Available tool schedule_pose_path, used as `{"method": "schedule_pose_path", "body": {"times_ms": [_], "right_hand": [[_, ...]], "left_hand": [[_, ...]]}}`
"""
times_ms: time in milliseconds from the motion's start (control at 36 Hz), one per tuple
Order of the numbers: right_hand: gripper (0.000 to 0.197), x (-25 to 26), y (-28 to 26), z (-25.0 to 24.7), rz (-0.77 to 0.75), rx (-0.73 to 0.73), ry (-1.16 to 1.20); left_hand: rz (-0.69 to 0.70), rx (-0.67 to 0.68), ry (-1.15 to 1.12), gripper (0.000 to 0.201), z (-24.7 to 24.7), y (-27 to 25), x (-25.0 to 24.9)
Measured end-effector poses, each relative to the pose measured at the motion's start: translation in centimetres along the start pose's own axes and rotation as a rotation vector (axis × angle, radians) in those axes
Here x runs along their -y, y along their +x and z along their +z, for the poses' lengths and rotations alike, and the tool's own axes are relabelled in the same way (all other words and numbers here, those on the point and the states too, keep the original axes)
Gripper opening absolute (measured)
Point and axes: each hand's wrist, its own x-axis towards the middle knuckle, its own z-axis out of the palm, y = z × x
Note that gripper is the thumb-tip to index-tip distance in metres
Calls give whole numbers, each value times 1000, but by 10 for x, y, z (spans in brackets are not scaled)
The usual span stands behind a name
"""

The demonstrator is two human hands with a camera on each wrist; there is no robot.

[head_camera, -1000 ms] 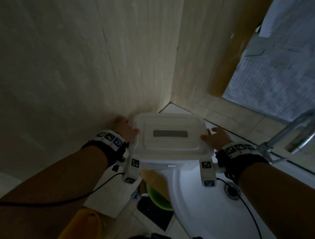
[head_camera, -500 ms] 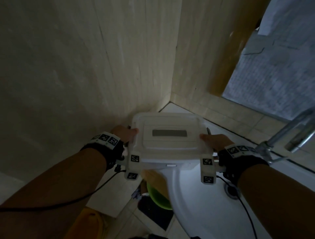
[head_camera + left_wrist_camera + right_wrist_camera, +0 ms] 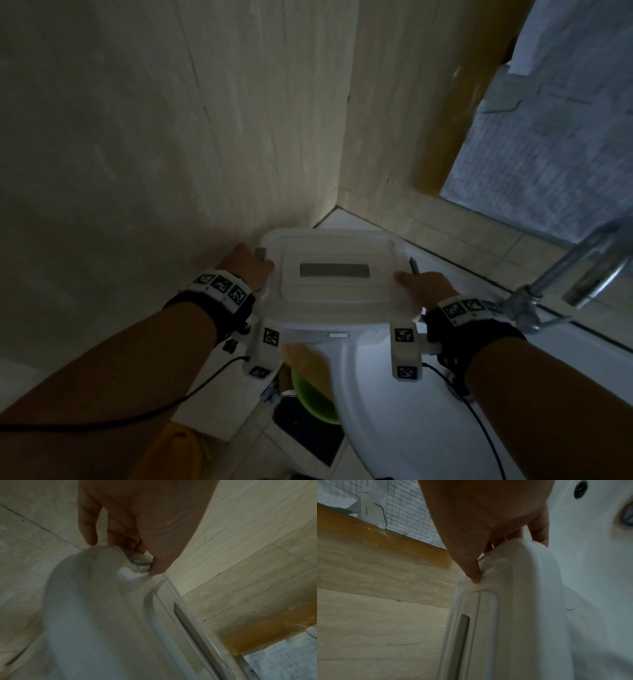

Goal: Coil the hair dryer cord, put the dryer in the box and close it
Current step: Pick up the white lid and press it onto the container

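A white plastic box with its lid (image 3: 334, 274) on stands in the corner of the sink counter, against the tiled wall. My left hand (image 3: 247, 270) grips its left end: the thumb (image 3: 159, 563) presses the lid edge and the fingers curl round the grey latch (image 3: 141, 559). At the right end, my right hand (image 3: 424, 287) holds the box (image 3: 505, 615) with the thumb (image 3: 473, 574) on the lid rim and the fingers curled over the side. A dark grey latch (image 3: 413, 265) sticks up beside that hand. The hair dryer and its cord are out of sight.
The white sink basin (image 3: 394, 421) lies just in front of the box, with a chrome tap (image 3: 582, 263) to the right. Tiled walls close in at the left and behind. A green bowl (image 3: 315, 401) sits on the floor below. A meshed window is at the upper right.
Both hands went from lying loosely beside the box to gripping its ends, thumbs on the lid. The grey end latches now show, tipped upward.
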Motion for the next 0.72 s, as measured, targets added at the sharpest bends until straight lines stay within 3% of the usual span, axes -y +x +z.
{"method": "schedule_pose_path", "body": {"times_ms": [139, 222, 361, 500, 611, 722], "right_hand": [[51, -1, 4, 1, -26, -5, -22], [52, 0, 5, 0, -74, -15, -104], [48, -3, 8, -2, -124, -34, -128], [56, -3, 7, 1, -134, -64, -105], [58, -3, 6, 1, -127, -75, -103], [58, -5, 6, 1, -130, -71, -111]], "left_hand": [[-20, -35, -50, 56, 4, 3, -5], [26, -116, -111, 66, 9, 0, -8], [326, -232, 34, 64, 18, -13, -24], [544, 1, 300, 68, 32, -34, -55], [548, 146, 430, 86, 46, -41, -68], [526, 181, 453, 91, 51, -43, -69]]}}
